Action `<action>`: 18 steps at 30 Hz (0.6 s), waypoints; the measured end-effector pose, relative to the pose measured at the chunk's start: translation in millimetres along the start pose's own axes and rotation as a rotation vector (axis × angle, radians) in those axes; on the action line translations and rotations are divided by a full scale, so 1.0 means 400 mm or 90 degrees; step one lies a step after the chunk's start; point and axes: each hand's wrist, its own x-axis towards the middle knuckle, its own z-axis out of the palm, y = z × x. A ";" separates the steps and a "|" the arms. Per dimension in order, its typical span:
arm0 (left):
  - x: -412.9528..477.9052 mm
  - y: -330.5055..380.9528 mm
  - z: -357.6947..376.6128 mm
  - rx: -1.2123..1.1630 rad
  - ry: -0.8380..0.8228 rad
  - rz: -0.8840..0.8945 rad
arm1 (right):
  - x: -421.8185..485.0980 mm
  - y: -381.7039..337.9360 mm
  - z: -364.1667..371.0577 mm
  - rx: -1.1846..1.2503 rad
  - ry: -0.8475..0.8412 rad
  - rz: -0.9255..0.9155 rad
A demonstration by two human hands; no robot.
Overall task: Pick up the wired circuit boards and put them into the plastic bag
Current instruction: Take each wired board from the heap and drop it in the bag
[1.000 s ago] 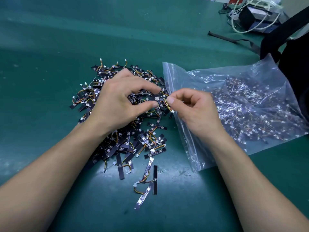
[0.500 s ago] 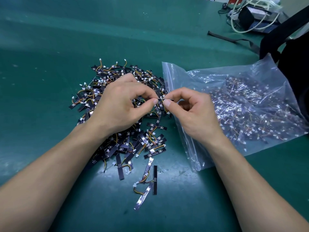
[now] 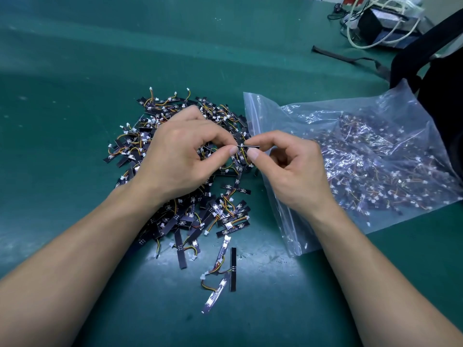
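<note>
Both hands are meeting above the green table [image 3: 75,76], just over the seam between the heap and the bag; the left hand [image 3: 175,156] is curling its thumb and forefinger narrowly round the near end of one thin black circuit board [image 3: 255,146], and the right hand [image 3: 288,171] is pinching the same board from the other side, its remaining fingers folding loosely into the palm; the board is being held level, edge on to the camera, a little above the table; under and around the left hand the pile of wired circuit boards [image 3: 200,214] is lying in a tangle of black strips, orange and yellow wires and small white plugs, with a few loose boards [image 3: 233,269] straying towards the person; pale marks are showing on some strips, but they are too small to read; just beside the pile, the clear plastic bag [image 3: 400,116] is lying flat with its zip edge facing the heap, and many more boards [image 3: 375,176] are showing through its crinkled film; the right wrist is resting over the bag's near corner; at the far right a black strap [image 3: 350,56] is trailing across the table towards a dark rucksack [image 3: 441,78], and behind them white cables [image 3: 358,41] are looping round a black box [image 3: 373,28]
</note>
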 end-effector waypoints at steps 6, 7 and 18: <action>0.000 -0.001 0.000 -0.012 -0.009 -0.003 | 0.001 0.003 0.000 -0.034 0.005 -0.024; 0.000 -0.001 -0.001 -0.014 -0.014 -0.005 | 0.001 0.003 -0.001 -0.041 0.008 -0.033; 0.000 0.000 -0.002 0.007 -0.002 0.013 | -0.001 0.002 -0.001 -0.045 0.012 -0.068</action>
